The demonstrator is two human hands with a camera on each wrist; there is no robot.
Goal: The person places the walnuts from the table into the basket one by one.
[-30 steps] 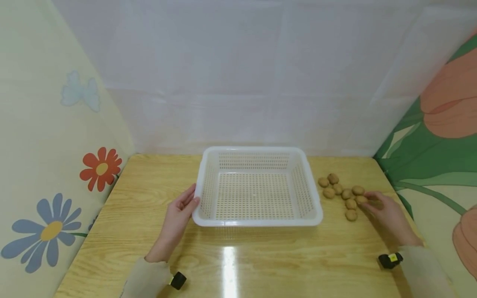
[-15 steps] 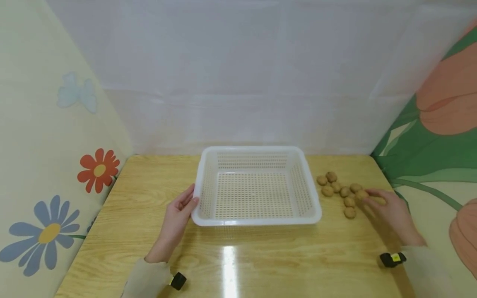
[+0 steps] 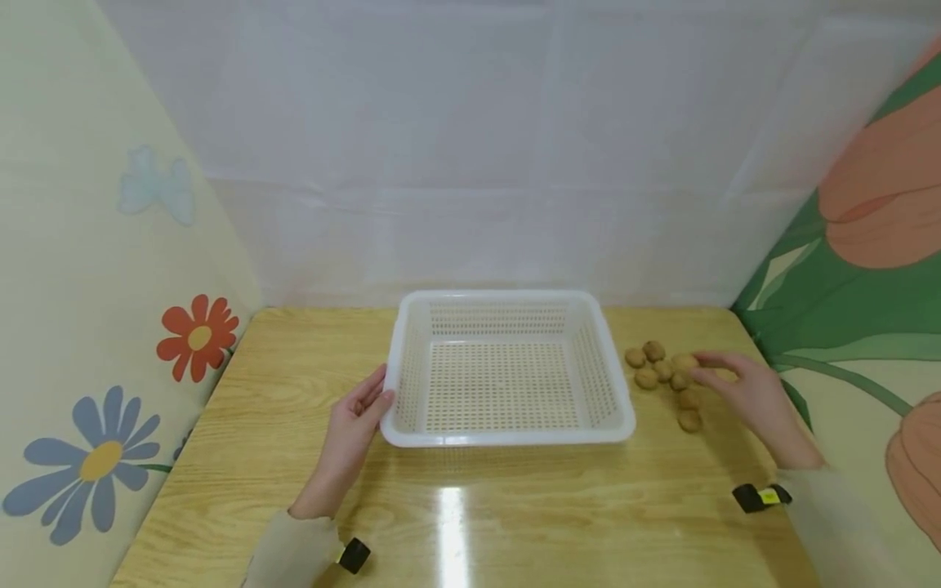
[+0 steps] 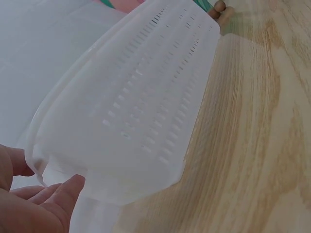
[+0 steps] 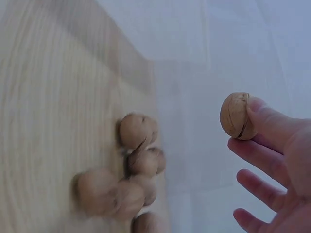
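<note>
A walnut (image 5: 237, 116) is pinched between the thumb and index finger of my right hand (image 3: 750, 398), raised over the other nuts. Its brown shell with a dark seam shows plainly in the right wrist view. Several more walnuts (image 3: 663, 371) lie clustered on the wooden table, right of a white plastic basket (image 3: 507, 438). The basket is rectangular with slotted walls, and its inside holds nothing. My left hand (image 3: 356, 425) grips the basket's left rim, thumb on top. In the left wrist view its fingertips (image 4: 73, 183) touch the outer wall below the rim.
The wooden table (image 3: 559, 514) ends at a white sheet (image 3: 470, 163) hanging behind it. Painted panels with flowers stand on both sides, blue and red ones (image 3: 103, 461) on the left and large tulips (image 3: 875, 220) on the right.
My right hand has lifted a walnut from the cluster's right side and moved it up and to the left. My left hand and the basket stay nearly where they were.
</note>
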